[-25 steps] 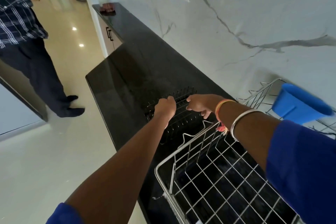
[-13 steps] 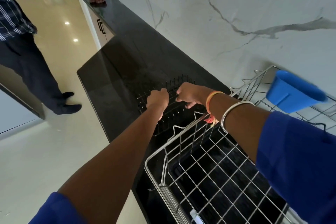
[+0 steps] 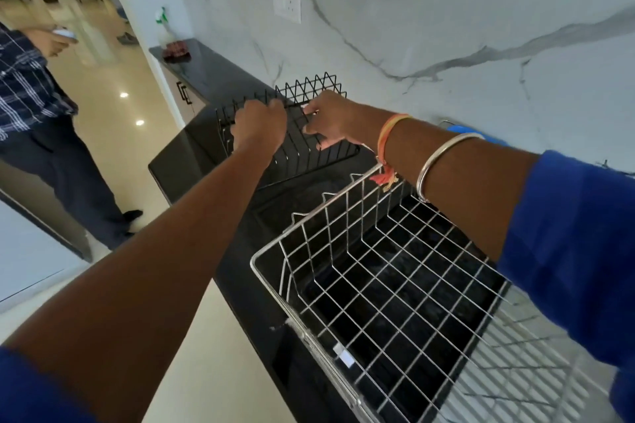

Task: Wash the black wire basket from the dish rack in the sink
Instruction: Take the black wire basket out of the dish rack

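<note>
The black wire basket point(image 3: 309, 86) is held up off the black countertop point(image 3: 202, 69), tilted, with its zigzag top edge showing against the marble wall. My left hand point(image 3: 259, 125) grips its near rim from above. My right hand point(image 3: 328, 120) grips the rim just to the right, fingers curled round the wires. Both arms reach forward over the silver wire dish rack point(image 3: 378, 285), which stands on the counter below my right forearm. No sink is in view.
A person in a checked shirt point(image 3: 24, 86) stands on the tiled floor at left, holding something small. A spray bottle point(image 3: 163, 26) and a red item stand at the counter's far end. A wall socket point(image 3: 287, 3) is above. A blue container point(image 3: 460, 130) peeks behind my right wrist.
Both hands have lifted the black basket off the countertop and tilted it up. The view has swung upward and toward the wall.
</note>
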### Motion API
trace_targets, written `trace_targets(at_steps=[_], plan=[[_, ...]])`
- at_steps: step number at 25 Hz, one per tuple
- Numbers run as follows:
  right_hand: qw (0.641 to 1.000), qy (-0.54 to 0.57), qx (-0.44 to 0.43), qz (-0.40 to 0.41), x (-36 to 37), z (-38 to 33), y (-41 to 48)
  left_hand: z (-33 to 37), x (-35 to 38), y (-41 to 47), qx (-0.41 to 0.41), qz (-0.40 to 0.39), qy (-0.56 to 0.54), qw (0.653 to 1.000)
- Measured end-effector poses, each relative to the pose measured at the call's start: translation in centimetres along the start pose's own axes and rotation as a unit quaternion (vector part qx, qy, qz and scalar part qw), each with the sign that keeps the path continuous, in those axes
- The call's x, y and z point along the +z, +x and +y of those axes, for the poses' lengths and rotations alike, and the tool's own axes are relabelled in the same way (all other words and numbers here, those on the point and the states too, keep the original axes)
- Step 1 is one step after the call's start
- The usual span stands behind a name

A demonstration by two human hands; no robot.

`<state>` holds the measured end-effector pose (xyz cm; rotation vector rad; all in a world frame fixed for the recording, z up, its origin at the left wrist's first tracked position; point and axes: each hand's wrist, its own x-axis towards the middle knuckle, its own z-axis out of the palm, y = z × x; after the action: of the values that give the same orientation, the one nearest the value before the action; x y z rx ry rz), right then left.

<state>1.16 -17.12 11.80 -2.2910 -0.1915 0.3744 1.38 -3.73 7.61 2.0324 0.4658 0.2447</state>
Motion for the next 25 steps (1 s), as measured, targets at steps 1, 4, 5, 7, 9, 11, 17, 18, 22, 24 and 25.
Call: trace_targets(at_steps=[1,4,5,7,9,11,17,18,22,24,25], plan=[[1.000,0.004,-0.001,0.015,-1.1,-0.3,-1.8,1.2,-0.2,-1.3,0.019,0.004,0.000,1.000],[0.999,-0.021,-0.016,0.046,-4.8,0.5,-7.7,6.3,-0.9,-9.0,0.060,0.000,-0.018,0.998],[0.998,-0.026,-0.022,0.051,-6.1,1.4,-9.4,7.6,-0.6,-11.3,0.072,-0.006,-0.016,0.997],[0.998,-0.039,-0.019,0.042,-8.6,3.5,-13.6,9.7,0.8,-15.7,0.102,-0.017,-0.003,0.995],[0.992,-0.101,-0.004,0.072,-10.7,6.5,-18.7,11.4,3.0,-20.2,0.114,-0.033,0.011,0.993],[0.954,-0.288,-0.027,0.077,-12.3,9.6,-23.9,12.8,5.4,-24.5,0.133,-0.051,0.025,0.989],[0.978,0.095,0.121,0.143,-16.6,17.8,-39.5,15.0,13.8,-37.2,0.165,-0.129,0.033,0.977],[0.974,0.102,0.129,0.157,-17.0,19.2,-42.1,15.2,15.2,-39.2,0.167,-0.144,0.035,0.975],[0.962,0.154,0.154,0.165,-16.9,23.4,-49.0,14.9,19.2,-45.1,0.174,-0.196,0.042,0.964],[0.955,0.174,0.170,0.168,-16.3,25.2,-51.7,14.3,20.7,-47.4,0.198,-0.220,0.062,0.953],[0.951,0.189,0.177,0.170,-16.0,26.2,-52.4,13.9,21.3,-48.3,0.212,-0.230,0.076,0.947]])
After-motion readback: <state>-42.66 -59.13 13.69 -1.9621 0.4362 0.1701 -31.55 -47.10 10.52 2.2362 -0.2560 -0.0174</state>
